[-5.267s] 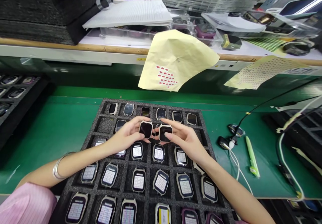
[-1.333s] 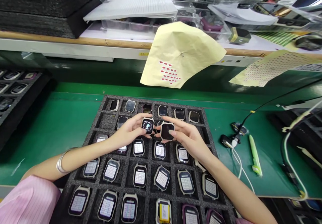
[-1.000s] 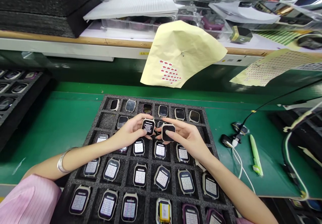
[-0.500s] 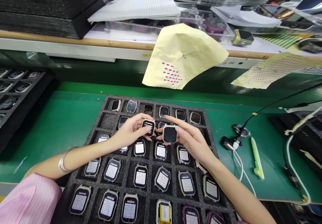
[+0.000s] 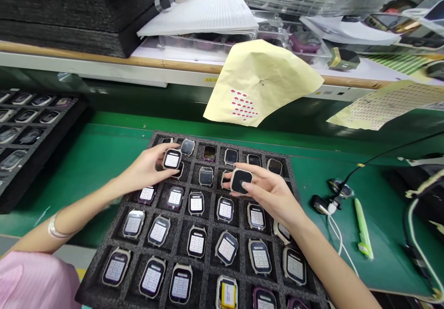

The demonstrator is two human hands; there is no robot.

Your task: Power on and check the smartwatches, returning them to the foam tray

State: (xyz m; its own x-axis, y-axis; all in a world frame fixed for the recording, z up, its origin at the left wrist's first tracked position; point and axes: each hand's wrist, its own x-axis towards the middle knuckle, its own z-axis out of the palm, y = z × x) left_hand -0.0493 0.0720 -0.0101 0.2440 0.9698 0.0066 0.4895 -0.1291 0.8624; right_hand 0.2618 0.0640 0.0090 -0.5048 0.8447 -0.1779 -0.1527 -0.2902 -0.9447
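Observation:
Between the fingers and thumb of my left hand point(image 5: 157, 163) is a smartwatch case point(image 5: 172, 159) with a lit white screen, held over the upper left of a black foam tray point(image 5: 183, 225). My right hand point(image 5: 267, 186) grips another smartwatch case point(image 5: 240, 181), pale-framed with a dark screen, its thumb on the lower right of the glass. Strapless watch cases fill many tray compartments; the lower rows show lit screens, the top row dark ones. One case point(image 5: 227, 292) in the bottom row shows a yellow-and-silver battery.
A second foam tray point(image 5: 21, 161) of watches lies at the left. To the right are a green pen-like tool point(image 5: 362, 228), a black plug with white cable point(image 5: 326, 206) and dark wires. Yellow paper point(image 5: 263, 77) hangs from the shelf edge point(image 5: 187, 71) above.
My left hand has moved left and away from the right hand with its watch case, whose screen now shows a white list. The right hand still holds its dark-screened case.

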